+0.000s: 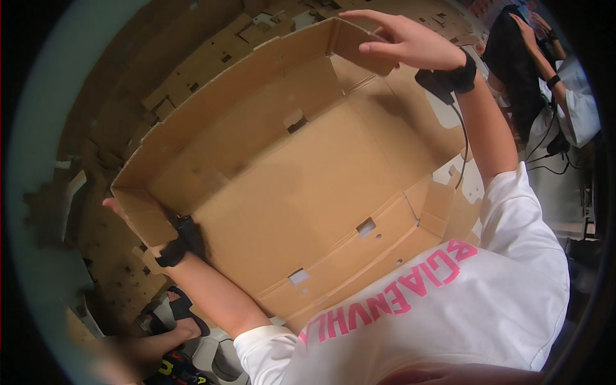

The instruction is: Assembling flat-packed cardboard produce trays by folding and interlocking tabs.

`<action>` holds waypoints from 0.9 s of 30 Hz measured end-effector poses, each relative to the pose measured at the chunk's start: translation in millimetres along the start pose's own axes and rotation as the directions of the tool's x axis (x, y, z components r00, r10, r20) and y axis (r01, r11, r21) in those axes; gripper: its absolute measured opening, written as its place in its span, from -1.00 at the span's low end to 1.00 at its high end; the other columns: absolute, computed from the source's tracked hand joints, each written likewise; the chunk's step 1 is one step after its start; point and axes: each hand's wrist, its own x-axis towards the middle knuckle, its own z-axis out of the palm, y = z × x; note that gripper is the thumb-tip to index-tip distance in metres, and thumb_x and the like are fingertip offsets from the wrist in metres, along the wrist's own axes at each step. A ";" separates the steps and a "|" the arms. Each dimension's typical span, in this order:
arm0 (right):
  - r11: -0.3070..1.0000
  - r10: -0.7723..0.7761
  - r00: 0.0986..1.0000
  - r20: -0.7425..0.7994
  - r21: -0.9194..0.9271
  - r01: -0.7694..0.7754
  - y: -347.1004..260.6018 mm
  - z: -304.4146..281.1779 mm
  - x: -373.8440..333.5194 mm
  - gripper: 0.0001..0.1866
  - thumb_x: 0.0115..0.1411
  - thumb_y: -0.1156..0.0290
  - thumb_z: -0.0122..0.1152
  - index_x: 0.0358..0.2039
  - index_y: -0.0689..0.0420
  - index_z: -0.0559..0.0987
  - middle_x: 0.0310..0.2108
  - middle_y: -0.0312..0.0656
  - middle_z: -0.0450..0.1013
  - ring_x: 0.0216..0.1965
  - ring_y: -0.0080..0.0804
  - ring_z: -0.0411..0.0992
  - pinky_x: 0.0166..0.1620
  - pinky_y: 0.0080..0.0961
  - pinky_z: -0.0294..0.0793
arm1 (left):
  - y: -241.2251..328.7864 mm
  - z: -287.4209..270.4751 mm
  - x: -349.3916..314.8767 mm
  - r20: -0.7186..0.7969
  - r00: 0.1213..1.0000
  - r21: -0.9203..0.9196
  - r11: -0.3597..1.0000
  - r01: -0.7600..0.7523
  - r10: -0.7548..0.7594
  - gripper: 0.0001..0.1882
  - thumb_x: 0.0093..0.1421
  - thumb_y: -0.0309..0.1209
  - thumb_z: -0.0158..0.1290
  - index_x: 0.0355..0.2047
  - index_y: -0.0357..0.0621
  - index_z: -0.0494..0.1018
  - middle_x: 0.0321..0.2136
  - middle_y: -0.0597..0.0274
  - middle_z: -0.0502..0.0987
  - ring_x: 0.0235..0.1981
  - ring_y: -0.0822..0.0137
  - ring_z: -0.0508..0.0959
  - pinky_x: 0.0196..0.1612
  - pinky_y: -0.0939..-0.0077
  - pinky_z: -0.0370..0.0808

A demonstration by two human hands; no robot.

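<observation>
A large brown cardboard box (289, 192), shallow and partly folded, spreads out in front of me. Its long far wall and two short end flaps stand up, while the near side lies lower. My right hand (414, 43) straddles the far right end flap, thumb on the near face and index finger stretched out past the top edge. Behind the left end flap (146, 215) is my left hand (113, 205); only a fingertip shows beyond the cardboard, and its other fingers are hidden. Both wrists wear black straps with small dark devices.
More cardboard pieces (173, 96) with cut-outs lie beyond and to the left. At the upper right, another person (577, 106) in a white sleeve stands near dark cables. A sandalled foot (183, 308) shows at the lower left, beside a grey-white plastic object (215, 353).
</observation>
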 end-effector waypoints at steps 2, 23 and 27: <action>0.979 0.032 0.997 0.068 0.201 -0.045 0.6 9.4 -10.4 -0.34 0.43 0.15 0.11 0.44 0.01 0.17 -0.51 -0.30 0.50 -0.32 -0.51 0.62 -0.43 -0.60 0.49 | 11.3 15.6 -19.3 -0.042 0.998 0.283 0.958 -0.032 0.046 -0.28 0.48 0.18 -0.31 0.25 -0.22 0.32 0.13 0.18 0.45 0.15 0.29 0.39 0.22 0.35 0.37; 0.452 0.046 0.966 0.254 0.857 -0.246 24.3 120.0 -90.3 -0.45 0.41 0.34 0.11 0.36 0.02 0.24 0.17 -0.15 0.41 0.05 -0.30 0.52 0.00 -0.43 0.57 | 13.8 73.4 -207.5 -0.085 0.990 0.711 0.689 0.138 -0.111 -0.62 0.35 -0.52 0.07 0.17 -0.24 0.38 0.01 0.14 0.46 -0.03 0.37 0.50 0.05 0.47 0.48; 0.527 0.020 0.987 0.161 0.837 -0.147 36.6 134.7 -86.7 -0.47 0.37 0.42 0.15 0.31 0.02 0.23 0.14 -0.23 0.35 0.05 -0.40 0.39 0.00 -0.41 0.50 | 3.3 68.8 -206.5 -0.105 0.988 0.688 0.710 0.151 -0.108 -0.60 0.31 -0.61 0.10 0.15 -0.27 0.36 -0.08 0.23 0.44 -0.13 0.47 0.46 -0.03 0.57 0.44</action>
